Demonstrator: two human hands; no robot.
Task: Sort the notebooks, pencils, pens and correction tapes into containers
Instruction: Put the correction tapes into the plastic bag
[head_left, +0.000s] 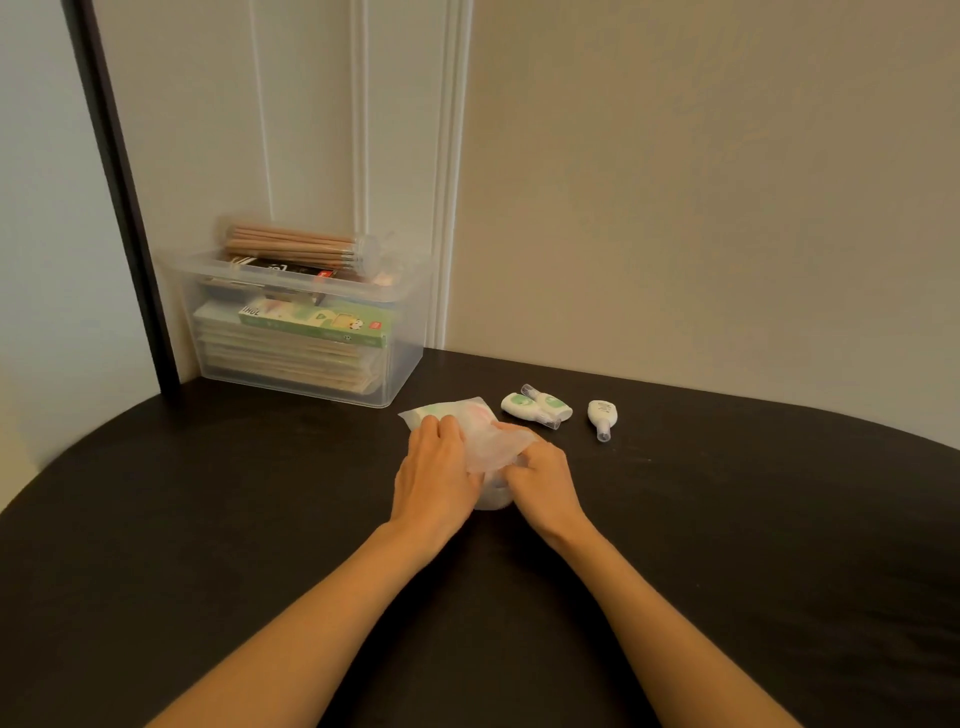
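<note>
Three correction tapes (536, 408) loose on the dark table (727, 545), just right of centre frame: two touching and crossed, the lone third tape (602, 417) apart, further right. Probably light, hard-shelled and smooth; likely to skid if nudged, so best pinched across the broad white body, not by the clear capped tip. At centre frame, a thin translucent pouch (470, 415), soft and crinkly by the look, with faint green and pink shapes showing through; cannot tell what or how many. Floppy and likely slippery, so needs one hand to pin it and one to hold the mouth open. Left hand (434, 470) palm down on the pouch's left half, fingers close together and only slightly bent, pressing rather than gripping as far as can be seen. Right hand (543, 480) beside it, knuckles up, fingers curled and pinching the pouch's lifted right edge; thumb hidden. Both forearms reaching in from the bottom of the frame, wrists near each other and low over the table. Upper left, against the wall: a clear bin (405, 358) holding stacked notebooks (280, 358) and a green box (317, 325), with a tube of pencils (296, 247) lying across the top.
</note>
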